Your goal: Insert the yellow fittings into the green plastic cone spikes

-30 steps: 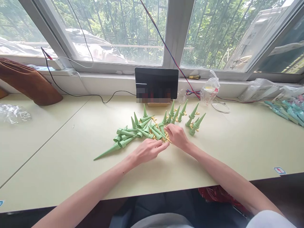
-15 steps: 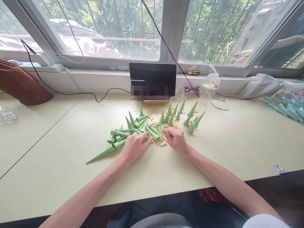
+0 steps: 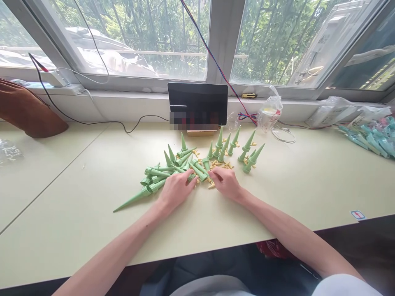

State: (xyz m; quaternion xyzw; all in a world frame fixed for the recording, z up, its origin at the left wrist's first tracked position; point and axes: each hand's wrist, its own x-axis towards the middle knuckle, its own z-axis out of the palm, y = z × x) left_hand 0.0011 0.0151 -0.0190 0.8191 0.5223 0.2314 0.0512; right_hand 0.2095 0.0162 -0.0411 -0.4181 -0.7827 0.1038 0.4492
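Several green spikes (image 3: 156, 172) lie in a loose pile on the pale table (image 3: 77, 230), and my left hand (image 3: 176, 189) rests against the pile's right part, its fingers bent round something I cannot make out. My right hand (image 3: 226, 183) is closed beside small yellow pieces (image 3: 216, 165); its fingertips touch the area by a green spike (image 3: 206, 163), and what they pinch is too small to tell. Behind and right of it, more green spikes (image 3: 247, 146) stand upright with yellow pieces on their sides.
A dark tablet (image 3: 199, 98) leans on a cardboard stand at the window. To its right are a bundled red-blue cable, a cup in a plastic bag (image 3: 270, 115) and a white cable. Turquoise items (image 3: 370, 139) lie at far right, a brown bag (image 3: 33, 111) at far left.
My right hand has moved slightly left, towards my left hand. My left hand has hardly moved. The whole view has shifted a little.
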